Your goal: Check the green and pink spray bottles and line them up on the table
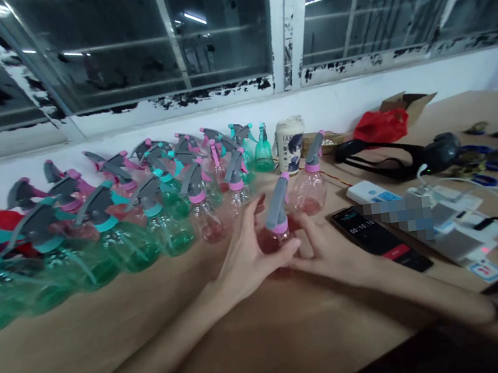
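Note:
Between my two hands stands a pink spray bottle with a grey trigger head and pink collar. My left hand wraps round its left side, thumb across the front. From the right, my right hand closes on the same bottle, its fingertips meeting my left thumb low on the body. Most of the bottle's body is hidden by my hands. Just behind it to the right is another pink spray bottle. Several more fill the left side, among them a green spray bottle and a clear pink one.
A paper cup stands by the wall. To the right lie a phone showing a timer, a white power strip with cables, a black strap, a red plastic bag and blue-edged small parts. Windows rise behind the table.

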Motion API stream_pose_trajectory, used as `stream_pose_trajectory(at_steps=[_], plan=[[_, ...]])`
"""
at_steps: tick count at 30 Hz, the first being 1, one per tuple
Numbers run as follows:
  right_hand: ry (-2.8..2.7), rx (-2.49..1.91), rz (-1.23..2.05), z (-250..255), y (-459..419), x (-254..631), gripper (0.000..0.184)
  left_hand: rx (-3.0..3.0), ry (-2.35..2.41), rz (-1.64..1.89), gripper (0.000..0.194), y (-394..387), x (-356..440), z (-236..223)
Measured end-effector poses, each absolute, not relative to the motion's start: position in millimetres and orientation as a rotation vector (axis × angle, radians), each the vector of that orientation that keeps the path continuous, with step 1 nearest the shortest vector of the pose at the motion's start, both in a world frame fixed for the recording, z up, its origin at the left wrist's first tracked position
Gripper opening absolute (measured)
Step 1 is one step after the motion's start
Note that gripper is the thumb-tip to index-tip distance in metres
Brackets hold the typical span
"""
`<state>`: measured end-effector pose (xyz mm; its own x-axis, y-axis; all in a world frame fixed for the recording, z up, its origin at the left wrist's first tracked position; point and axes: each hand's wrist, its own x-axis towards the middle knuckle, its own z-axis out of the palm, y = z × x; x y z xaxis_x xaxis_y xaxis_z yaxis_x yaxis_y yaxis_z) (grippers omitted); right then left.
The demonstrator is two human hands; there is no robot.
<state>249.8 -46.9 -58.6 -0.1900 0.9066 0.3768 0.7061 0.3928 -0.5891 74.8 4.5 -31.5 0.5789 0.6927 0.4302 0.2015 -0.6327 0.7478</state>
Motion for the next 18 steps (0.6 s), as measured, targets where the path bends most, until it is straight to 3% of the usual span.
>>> stream_pose_trajectory(at_steps=[6,12,18], plan=[[-1.991,-1.557,0.029,-60.3,-2.4,286.0,0.055,2.218,0.931,0.882,0.042,-14.4,46.6,-74.9],[-1.952,-1.628,-0.145,-55.1,23.8,293.0,0.058,2.361,1.0,0.797,0.036,-30.1,22.5,-95.1],[-1.949,-1.698,-0.209,-52.6,37.2,290.9,0.049,2.363,1.025,0.779,0.031,-20.4,20.2,-91.7]])
